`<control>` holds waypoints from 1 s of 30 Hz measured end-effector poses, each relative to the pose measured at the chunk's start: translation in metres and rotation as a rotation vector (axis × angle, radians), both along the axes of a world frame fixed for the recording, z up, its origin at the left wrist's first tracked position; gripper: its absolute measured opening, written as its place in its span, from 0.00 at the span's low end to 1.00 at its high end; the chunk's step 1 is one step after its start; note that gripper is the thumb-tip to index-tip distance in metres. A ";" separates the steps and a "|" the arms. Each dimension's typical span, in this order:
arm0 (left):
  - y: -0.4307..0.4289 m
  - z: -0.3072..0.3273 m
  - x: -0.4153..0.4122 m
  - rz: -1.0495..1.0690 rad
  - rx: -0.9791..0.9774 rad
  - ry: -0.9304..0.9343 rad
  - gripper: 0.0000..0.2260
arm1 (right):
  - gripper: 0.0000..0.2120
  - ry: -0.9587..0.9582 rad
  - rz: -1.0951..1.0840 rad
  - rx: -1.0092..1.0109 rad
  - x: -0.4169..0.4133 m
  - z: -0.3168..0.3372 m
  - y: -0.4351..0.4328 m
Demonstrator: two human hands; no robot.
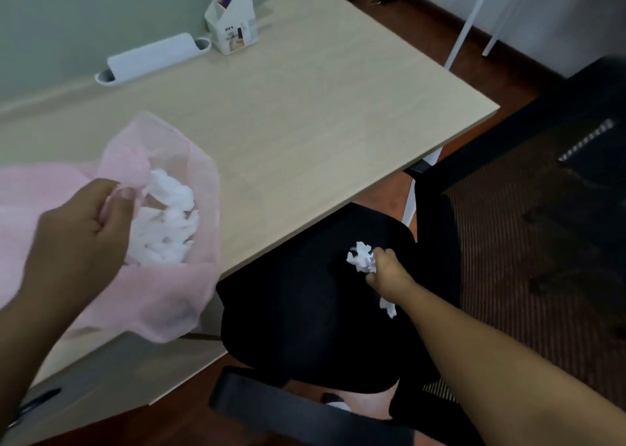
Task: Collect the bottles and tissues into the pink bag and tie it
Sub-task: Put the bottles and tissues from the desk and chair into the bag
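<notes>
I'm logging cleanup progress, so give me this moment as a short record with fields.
Left hand: pinches the rim of the thin pink plastic bag at the edge of the light wooden desk
Bag contents: heap of white tissues
Right hand: grips a crumpled white tissue over the black chair seat
Bottles: none in view
Bag tied: no

The white pen holder bears small dark print, too blurred to read.
</notes>
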State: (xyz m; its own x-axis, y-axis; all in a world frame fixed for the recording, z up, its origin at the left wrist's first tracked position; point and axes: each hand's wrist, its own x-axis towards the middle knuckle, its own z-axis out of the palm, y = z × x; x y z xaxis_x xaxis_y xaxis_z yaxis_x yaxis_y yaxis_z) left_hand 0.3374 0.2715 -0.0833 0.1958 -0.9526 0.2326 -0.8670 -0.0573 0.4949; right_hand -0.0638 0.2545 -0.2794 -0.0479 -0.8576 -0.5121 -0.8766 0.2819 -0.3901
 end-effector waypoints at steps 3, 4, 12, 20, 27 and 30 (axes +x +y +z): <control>0.009 0.034 -0.011 0.019 0.009 0.063 0.14 | 0.10 -0.002 0.046 -0.076 -0.001 0.055 0.000; 0.011 0.045 -0.008 0.037 0.019 0.094 0.14 | 0.11 -0.017 0.068 -0.109 0.001 0.076 0.000; 0.025 0.080 0.012 0.053 -0.004 0.172 0.15 | 0.11 -0.213 0.367 -0.370 0.089 0.236 -0.009; 0.038 0.105 0.062 0.127 -0.081 0.224 0.16 | 0.32 -0.327 0.796 -0.333 0.279 0.270 -0.020; 0.058 0.126 0.102 0.203 -0.146 0.246 0.16 | 0.40 -0.104 0.269 -0.475 0.272 0.235 -0.036; 0.069 0.125 0.114 0.213 -0.174 0.266 0.16 | 0.43 -0.297 -0.189 -0.143 0.262 0.211 -0.038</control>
State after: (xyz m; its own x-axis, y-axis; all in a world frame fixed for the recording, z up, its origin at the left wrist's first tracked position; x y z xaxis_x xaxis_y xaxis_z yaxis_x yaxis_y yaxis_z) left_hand 0.4511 0.3401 0.0414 0.4605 -0.8348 0.3016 -0.6848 -0.1179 0.7191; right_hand 0.1977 0.2165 -0.0685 -0.0792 -0.9116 -0.4033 -0.6575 0.3519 -0.6662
